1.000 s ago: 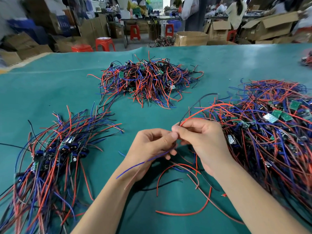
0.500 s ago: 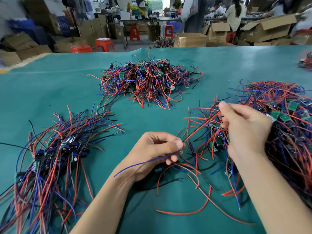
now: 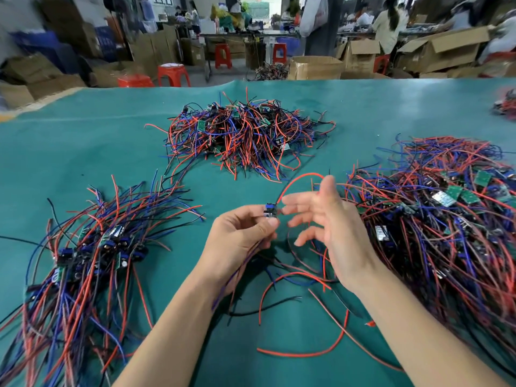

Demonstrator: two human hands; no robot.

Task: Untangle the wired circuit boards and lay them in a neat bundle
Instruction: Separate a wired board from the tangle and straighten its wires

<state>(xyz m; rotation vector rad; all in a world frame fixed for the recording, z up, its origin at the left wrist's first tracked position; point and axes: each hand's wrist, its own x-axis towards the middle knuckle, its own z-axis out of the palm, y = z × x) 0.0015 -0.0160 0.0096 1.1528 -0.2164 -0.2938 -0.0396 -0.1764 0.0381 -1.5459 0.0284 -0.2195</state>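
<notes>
While loose red and black wires (image 3: pixel 304 350) lie nearest on the green desk (image 3: pixel 83 152), one small circuit board (image 3: pixel 269 211) is pinched in the left hand (image 3: pixel 240 241). Beside it the right hand (image 3: pixel 332 227) is spread open, holding nothing. One board is judged freed; placing it on the tidy bundle (image 3: pixel 92 255) at left is called for next. Tangled piles (image 3: pixel 435 219) wait right and farther back.

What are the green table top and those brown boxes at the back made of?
The table cover looks like smooth green rubber or vinyl matting: faint sheen, its far edge rippling. The boxes look like plain matte brown cardboard, with folded flaps standing open.
</notes>
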